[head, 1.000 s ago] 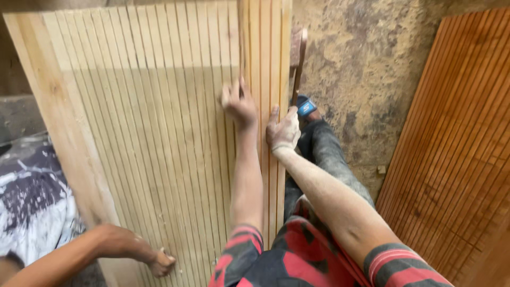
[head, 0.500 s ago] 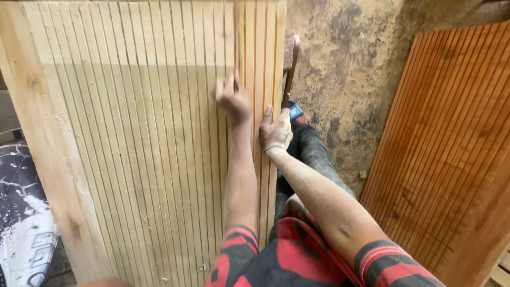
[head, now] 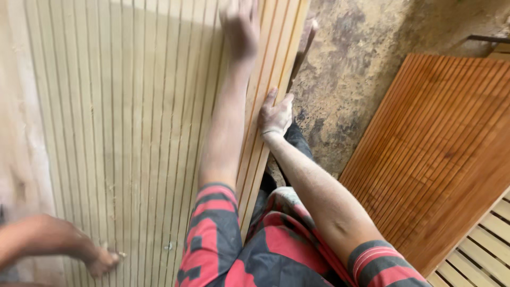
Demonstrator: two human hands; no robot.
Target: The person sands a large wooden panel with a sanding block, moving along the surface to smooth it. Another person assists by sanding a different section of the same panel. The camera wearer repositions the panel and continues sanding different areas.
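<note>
Pale wood: both my hands flat on the grooved strip, nothing gripped.
Strip's long axis runs 1 to 7 o'clock along the slatted panel. Left hand presses open at 12; right hand lies open on its edge, nearer me. Another person's hand touches the panel at 8; a brown panel leans at 3.

Two grooved wooden panels, one pale, one reddish-brown; three hands.

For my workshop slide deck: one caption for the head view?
Left hand and right hand press flat on a pale grooved wooden panel; another person's hand touches its lower part.
</note>
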